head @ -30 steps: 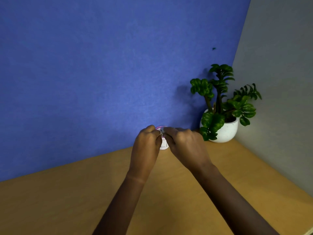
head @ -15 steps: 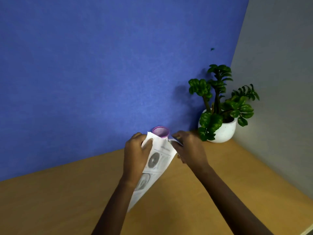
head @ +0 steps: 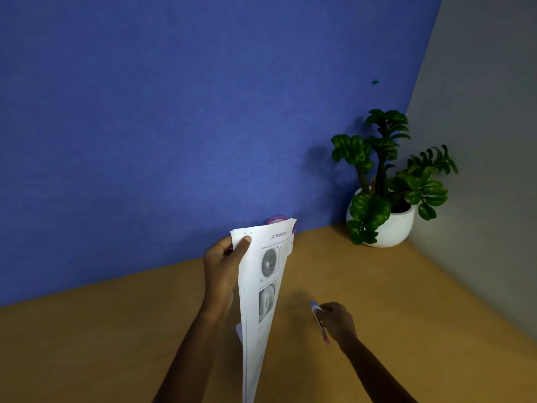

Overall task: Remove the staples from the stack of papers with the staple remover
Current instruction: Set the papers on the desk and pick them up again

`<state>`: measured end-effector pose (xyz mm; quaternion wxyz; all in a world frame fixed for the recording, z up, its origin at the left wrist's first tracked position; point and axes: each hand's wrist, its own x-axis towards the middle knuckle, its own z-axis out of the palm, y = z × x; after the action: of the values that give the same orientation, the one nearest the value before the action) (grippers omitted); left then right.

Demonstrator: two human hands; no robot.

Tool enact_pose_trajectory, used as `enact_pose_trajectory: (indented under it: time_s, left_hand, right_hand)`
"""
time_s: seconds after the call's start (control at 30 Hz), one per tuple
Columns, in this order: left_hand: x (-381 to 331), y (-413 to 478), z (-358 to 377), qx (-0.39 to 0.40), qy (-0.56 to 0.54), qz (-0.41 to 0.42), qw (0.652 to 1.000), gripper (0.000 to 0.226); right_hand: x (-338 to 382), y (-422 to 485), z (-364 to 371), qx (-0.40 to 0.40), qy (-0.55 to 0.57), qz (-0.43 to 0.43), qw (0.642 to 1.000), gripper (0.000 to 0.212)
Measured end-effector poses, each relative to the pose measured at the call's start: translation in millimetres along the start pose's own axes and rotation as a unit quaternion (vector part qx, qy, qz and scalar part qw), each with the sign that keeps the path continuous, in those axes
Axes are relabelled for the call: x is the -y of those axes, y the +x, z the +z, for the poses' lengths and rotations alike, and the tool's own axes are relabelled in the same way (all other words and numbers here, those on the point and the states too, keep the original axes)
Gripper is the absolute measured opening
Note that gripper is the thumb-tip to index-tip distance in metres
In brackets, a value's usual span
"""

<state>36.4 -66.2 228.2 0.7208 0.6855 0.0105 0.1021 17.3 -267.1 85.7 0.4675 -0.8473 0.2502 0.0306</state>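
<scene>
My left hand [head: 222, 266] pinches the top left corner of a stack of printed papers [head: 261, 292], thumb on the front sheet, and holds the stack upright above the wooden desk [head: 377, 286]. The sheets show grey pictures and upside-down text, and their top right corner fans apart. My right hand [head: 337, 321] is lower and to the right, close to the desk, gripping a slim staple remover [head: 319, 322] with a pale tip and a pink end.
A pink mesh cup [head: 277, 220] stands behind the papers against the blue wall, mostly hidden by them. A potted green plant in a white pot [head: 389, 225] sits in the back right corner beside the grey wall.
My hands have come apart from the far cup. The left hand lifted the papers upright toward me, and the right hand dropped down and to the right with the staple remover.
</scene>
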Motion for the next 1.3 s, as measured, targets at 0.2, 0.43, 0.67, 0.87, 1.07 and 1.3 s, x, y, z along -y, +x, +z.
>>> enact_pose_trajectory:
  time_s: [0.2, 0.43, 0.67, 0.87, 1.07, 1.3]
  left_hand:
    - [3.7, 1.8, -2.3, -0.007, -0.003, -0.003, 1.000, 0.016]
    - [6.8, 5.9, -2.9, -0.007, -0.004, 0.003, 1.000, 0.016]
    - [6.8, 5.5, -2.4, -0.003, -0.004, 0.013, 1.000, 0.015]
    - [6.8, 5.4, -2.5, -0.009, -0.006, 0.011, 1.000, 0.013]
    - [4.8, 1.5, -0.2, -0.007, -0.003, 0.013, 1.000, 0.012]
    - [7.6, -0.8, 9.0, -0.034, -0.001, 0.029, 0.999, 0.010]
  right_hand:
    - [-22.4, 6.0, 7.4, -0.029, 0.003, 0.012, 1.000, 0.012]
    - [-28.3, 21.0, 14.4, -0.054, 0.009, -0.018, 0.998, 0.017]
    - [-32.0, 25.4, 14.6, -0.057, 0.040, -0.017, 0.997, 0.020]
    - [-39.8, 33.8, 16.3, -0.071, 0.032, -0.017, 0.997, 0.022]
    - [-43.5, 38.5, 17.6, -0.095, 0.001, -0.014, 0.995, 0.017]
    - [27.5, 4.2, 9.5, -0.109, 0.058, -0.164, 0.979, 0.020]
